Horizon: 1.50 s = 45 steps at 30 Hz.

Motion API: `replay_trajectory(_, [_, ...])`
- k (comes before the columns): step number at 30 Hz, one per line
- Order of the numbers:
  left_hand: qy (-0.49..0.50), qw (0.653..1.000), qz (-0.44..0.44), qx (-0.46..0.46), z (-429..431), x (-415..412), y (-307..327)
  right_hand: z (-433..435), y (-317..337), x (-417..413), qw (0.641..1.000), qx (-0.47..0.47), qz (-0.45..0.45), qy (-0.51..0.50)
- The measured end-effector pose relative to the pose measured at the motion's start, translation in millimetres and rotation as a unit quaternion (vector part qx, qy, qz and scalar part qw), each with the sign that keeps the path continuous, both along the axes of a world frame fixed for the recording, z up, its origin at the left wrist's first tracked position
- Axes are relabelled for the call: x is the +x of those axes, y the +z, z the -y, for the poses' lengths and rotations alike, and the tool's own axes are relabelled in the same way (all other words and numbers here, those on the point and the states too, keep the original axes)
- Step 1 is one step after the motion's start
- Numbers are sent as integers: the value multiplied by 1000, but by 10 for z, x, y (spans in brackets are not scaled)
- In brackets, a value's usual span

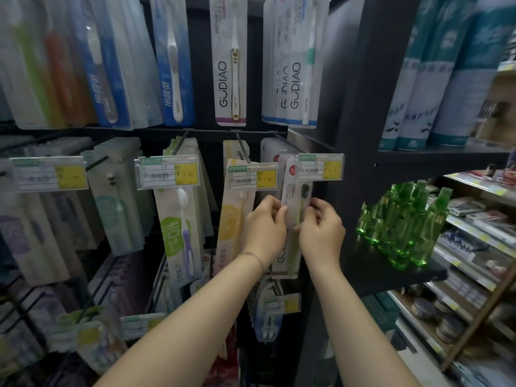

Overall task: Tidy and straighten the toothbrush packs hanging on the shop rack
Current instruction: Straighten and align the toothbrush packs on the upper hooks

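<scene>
Under the rightmost price tag [321, 166], my left hand [265, 227] and right hand [324, 230] pinch the clear pack [294, 196] by its side edges, each grip narrow; inside sits a green-handled toothbrush [305, 188].

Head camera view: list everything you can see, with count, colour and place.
held toothbrush pack: one, clear with green brush, middle row, far right
GUDIAO packs: several, white, top row
blue packs: several, blue, top row, left
yellow pack: one in front, yellow, left of the held pack
price tags: four, white and yellow, middle-row hooks
green bottles: many, green, right shelf
left hand: one, pinches the held pack's left edge
right hand: one, pinches its right edge
</scene>
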<state>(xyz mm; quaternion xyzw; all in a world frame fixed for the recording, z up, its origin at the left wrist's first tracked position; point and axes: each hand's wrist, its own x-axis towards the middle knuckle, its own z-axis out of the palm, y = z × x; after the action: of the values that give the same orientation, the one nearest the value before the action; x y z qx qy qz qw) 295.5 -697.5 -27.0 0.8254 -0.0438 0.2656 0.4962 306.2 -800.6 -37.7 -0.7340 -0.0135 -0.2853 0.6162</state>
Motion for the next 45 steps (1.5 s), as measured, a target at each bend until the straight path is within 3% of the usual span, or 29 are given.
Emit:
replay_trajectory(12, [-16,999,-29,-36,87,-14,-74,84,-149,-235,994,-66,85,15])
replay_trajectory(17, [-15,998,-35,-45,-46,-92,-92,68,-149,-239,990,-111,76,50])
replay_trajectory(27, [32,997,-44,48,-387,-448,-161,-165,-191,-338,976,-171,77,109])
replay_trajectory(33, [54,986,-77,139,-854,-798,-249,-394,-306,-335,948,-250,53,189])
replay_trajectory(45, [159,960,-125,194,-1784,-1441,-523,-1140,-421,-659,912,-310,40,267])
